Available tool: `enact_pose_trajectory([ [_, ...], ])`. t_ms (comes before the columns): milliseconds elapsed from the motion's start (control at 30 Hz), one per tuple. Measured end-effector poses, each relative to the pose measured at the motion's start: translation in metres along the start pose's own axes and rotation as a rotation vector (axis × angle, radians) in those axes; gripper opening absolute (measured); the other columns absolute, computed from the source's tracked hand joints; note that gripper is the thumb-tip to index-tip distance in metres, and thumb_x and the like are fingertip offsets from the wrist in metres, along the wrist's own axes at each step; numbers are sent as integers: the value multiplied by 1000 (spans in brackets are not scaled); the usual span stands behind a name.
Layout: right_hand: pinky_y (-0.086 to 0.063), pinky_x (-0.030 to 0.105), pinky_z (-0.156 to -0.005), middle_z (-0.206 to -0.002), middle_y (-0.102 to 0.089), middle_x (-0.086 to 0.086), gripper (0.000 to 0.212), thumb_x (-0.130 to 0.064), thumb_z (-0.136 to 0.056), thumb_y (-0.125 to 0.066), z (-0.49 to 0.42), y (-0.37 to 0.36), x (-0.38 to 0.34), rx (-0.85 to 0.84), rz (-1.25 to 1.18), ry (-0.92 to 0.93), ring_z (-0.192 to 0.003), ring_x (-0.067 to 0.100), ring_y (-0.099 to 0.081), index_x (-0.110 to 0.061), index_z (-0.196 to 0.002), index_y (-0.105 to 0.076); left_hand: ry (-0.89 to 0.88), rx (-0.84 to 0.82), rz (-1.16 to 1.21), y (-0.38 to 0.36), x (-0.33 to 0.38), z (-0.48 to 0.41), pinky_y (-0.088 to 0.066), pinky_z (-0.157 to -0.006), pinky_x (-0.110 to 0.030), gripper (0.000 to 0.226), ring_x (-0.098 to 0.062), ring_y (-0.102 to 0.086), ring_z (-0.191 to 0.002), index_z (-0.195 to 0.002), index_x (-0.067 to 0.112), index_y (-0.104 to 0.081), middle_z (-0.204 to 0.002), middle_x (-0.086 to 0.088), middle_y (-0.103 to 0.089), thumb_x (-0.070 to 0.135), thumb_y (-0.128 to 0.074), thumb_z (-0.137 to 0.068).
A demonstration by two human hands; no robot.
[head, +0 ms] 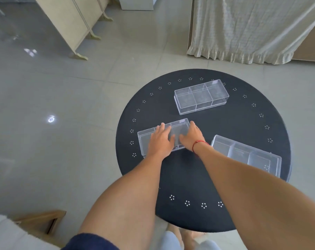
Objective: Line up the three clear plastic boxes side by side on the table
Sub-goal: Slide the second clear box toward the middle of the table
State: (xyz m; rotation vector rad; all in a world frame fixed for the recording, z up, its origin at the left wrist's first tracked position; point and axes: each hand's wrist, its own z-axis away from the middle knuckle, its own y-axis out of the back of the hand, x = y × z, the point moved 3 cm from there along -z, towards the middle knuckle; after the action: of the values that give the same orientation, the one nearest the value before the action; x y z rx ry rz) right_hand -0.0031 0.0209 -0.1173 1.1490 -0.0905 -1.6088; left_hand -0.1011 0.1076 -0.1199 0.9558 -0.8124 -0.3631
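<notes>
Box (pixel 164 137) under fingers (pixel 162 128) of both hands.

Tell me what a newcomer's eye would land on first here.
First, the two bare hands, left hand and right hand, both resting on the clear plastic divided box at the left of the round black dotted table. Next, a second clear box lying apart at the far side, and a third clear box angled at the near right edge.

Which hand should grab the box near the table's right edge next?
The right hand. It is on the left box but nearest the right box, which lies beside its forearm; the left hand would have to cross over.
</notes>
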Motion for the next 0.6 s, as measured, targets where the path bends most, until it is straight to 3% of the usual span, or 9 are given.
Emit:
enact_pose_trajectory([
  [100,-48,38,-81,-128,-54,16,55,-22,-85,-58,-10,-4,-1,-36,-79,-117,-111,35,-57,-8,-133,-35,-100,9,2,10,-2,-20,-19,-115,-40,45,-25,-14,-148,-145,15,-40,-161,-8,-19,27,-40,-102],
  [167,-47,37,-83,-130,-53,15,64,-30,-85,-60,-18,-2,-1,-43,-76,-175,-113,34,-57,-10,-138,-32,-105,75,-2,17,-4,-31,-23,-115,-41,47,-26,-14,-148,-145,15,-39,-161,-9,-17,28,-43,-100],
  [233,-46,37,-85,-133,-53,12,74,-37,-82,-62,-26,0,-4,-34,-72,-209,-116,32,-56,-10,-142,-30,-9,182,-65,26,-11,-41,-23,-116,-43,56,-28,-13,-148,-148,15,-30,-161,-13,-13,34,-47,-98],
  [300,-46,37,-86,-135,-52,11,80,-40,-80,-62,-32,2,-7,-34,-72,-242,-118,32,-55,-10,-146,-26,205,214,-69,33,-26,-47,-22,-116,-47,71,-30,-12,-148,-150,15,-21,-160,-16,-10,44,-51,-93],
  [400,-46,40,-92,-139,-50,12,82,-42,-81,-59,-37,1,-11,-22,-65,-277,-122,34,-53,-11,-148,-24,462,120,62,36,-45,-52,-40,-99,-46,81,-34,-39,-135,-146,14,-25,-151,-14,-33,62,-48,-86],
  [467,-47,43,-97,-140,-49,13,81,-46,-81,-55,-38,1,-11,4,-56,-278,-124,35,-51,-11,-148,-26,479,100,71,34,-51,-54,-46,-86,-41,82,-34,-53,-120,-141,12,-31,-138,-12,-48,68,-44,-83],
  [600,-46,47,-99,-142,-50,11,86,-65,-79,-47,-38,2,-10,38,-20,-301,-127,35,-49,-15,-147,-30,541,96,111,35,-55,-58,-48,-83,-41,85,-35,-56,-116,-135,9,-34,-129,-12,-57,73,-45,-80],
])
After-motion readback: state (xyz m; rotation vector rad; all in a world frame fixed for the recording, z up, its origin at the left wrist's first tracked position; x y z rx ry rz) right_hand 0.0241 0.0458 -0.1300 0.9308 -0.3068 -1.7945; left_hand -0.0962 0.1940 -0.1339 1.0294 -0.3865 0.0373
